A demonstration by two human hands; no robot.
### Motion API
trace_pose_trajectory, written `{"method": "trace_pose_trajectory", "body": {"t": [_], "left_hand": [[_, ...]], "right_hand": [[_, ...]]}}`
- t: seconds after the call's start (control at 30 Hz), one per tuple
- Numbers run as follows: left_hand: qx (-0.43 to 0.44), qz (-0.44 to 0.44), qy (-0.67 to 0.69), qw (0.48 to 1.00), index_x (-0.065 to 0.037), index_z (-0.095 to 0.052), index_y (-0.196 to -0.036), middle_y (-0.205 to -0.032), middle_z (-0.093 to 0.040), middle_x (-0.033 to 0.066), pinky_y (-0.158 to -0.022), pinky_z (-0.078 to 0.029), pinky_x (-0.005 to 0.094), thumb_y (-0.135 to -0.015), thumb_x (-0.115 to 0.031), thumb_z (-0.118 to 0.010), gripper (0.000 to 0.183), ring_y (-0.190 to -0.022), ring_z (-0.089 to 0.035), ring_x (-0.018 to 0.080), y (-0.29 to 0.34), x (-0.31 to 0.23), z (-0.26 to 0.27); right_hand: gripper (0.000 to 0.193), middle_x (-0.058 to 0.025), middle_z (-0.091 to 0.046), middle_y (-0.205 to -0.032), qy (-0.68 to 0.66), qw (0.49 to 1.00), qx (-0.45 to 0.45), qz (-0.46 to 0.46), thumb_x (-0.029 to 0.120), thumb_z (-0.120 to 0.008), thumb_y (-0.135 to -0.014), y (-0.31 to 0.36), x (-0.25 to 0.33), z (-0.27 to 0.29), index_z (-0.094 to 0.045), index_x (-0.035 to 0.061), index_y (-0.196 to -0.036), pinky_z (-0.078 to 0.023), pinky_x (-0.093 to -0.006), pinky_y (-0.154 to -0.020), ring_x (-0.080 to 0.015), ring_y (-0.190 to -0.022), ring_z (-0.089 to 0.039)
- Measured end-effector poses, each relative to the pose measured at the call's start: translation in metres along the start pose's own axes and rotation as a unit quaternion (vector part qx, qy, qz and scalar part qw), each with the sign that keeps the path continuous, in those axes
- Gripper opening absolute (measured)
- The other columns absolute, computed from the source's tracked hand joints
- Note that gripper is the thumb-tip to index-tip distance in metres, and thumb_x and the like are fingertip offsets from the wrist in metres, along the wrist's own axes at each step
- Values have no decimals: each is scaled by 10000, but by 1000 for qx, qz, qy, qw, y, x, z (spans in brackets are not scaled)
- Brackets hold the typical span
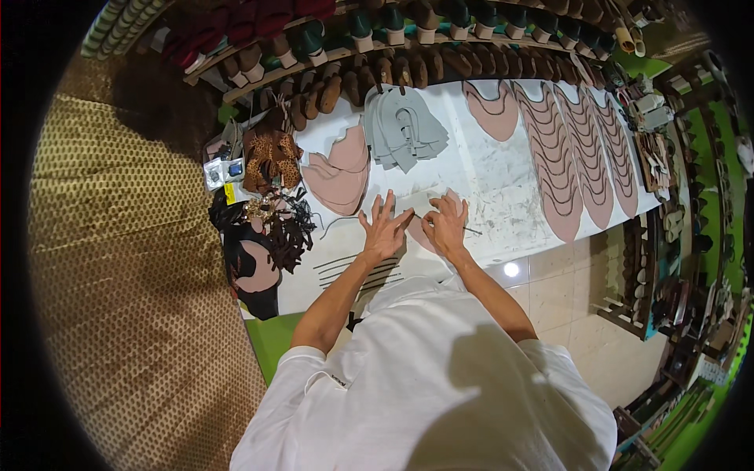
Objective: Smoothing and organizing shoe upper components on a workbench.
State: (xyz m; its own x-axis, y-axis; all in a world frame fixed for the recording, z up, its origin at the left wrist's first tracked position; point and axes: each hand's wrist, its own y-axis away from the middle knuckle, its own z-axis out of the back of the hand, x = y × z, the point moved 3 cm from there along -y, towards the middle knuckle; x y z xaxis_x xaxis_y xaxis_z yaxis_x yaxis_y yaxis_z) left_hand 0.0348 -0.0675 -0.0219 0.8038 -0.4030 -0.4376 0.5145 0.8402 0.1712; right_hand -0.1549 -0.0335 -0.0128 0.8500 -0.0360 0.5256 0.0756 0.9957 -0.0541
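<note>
Below the grey stack (404,135), left hand (384,229) lies splayed flat, pinning a pink piece (422,235) while right hand (448,224) seems pinched on a thin tool (471,230); marking looks underway, needing steady pressure.

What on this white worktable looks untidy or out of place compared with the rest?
The tangled heap of dark straps and scraps at the table's left edge looks jumbled, partly overhanging, while the pink cut shoe pieces lie in neat overlapping rows. Both hands, left hand and right hand, press flat on the white worktable.
</note>
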Motion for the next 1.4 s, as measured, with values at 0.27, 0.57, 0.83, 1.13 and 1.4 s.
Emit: {"method": "trace_pose_trajectory", "body": {"t": [0.27, 0.57, 0.83, 1.13, 1.4], "left_hand": [[24, -31, -45, 998, -406, -611, -1446, -1773, -80, 104, -1120, -99, 837, -946, -194, -582, 544, -1597, -94, 432, 0, -3, -2], [16, -32, -32, 999, -388, -672, -1380, -1771, -94, 91, -1108, -82, 846, -951, -235, -616, 458, -1597, -95, 426, -1, -9, -4], [24, -17, -31, 999, -414, -662, -1399, -1777, -77, 79, -1120, -51, 841, -1025, -441, -551, 391, -1609, -54, 411, -1, -8, -3], [21, -27, -29, 999, -415, -650, -1415, -1777, -71, 83, -1115, -74, 842, -985, -411, -627, 431, -1599, -68, 432, 1, -3, -7], [19, -43, -41, 998, -432, -624, -1438, -1775, -77, 86, -1111, -72, 844, -1010, -408, -590, 429, -1596, -80, 437, 0, -2, -6]], "right_hand": [[143, -36, -642, -1338, 7, 1000, 4, -5, 232, -760, -850, 2, 0, -2, -831, 108, -855, -150, -690, -1214, -297, -1415, -451], [138, -41, -635, -1346, 1, 1000, 8, -10, 237, -774, -848, 4, -1, -3, -833, 114, -871, -135, -688, -1221, -296, -1422, -442], [92, -41, -600, -1390, -25, 1000, 9, -11, 218, -784, -835, 10, -13, 3, -810, 130, -840, -132, -687, -1218, -306, -1433, -418], [88, -31, -595, -1402, -22, 999, -16, -25, 210, -786, -792, 9, -4, 3, -795, 126, -815, -103, -688, -1214, -313, -1462, -396], [111, -73, -614, -1406, 42, 995, -81, 48, 206, -781, -824, 18, -7, -1, -810, 105, -790, -141, -689, -1222, -320, -1433, -430]]}}
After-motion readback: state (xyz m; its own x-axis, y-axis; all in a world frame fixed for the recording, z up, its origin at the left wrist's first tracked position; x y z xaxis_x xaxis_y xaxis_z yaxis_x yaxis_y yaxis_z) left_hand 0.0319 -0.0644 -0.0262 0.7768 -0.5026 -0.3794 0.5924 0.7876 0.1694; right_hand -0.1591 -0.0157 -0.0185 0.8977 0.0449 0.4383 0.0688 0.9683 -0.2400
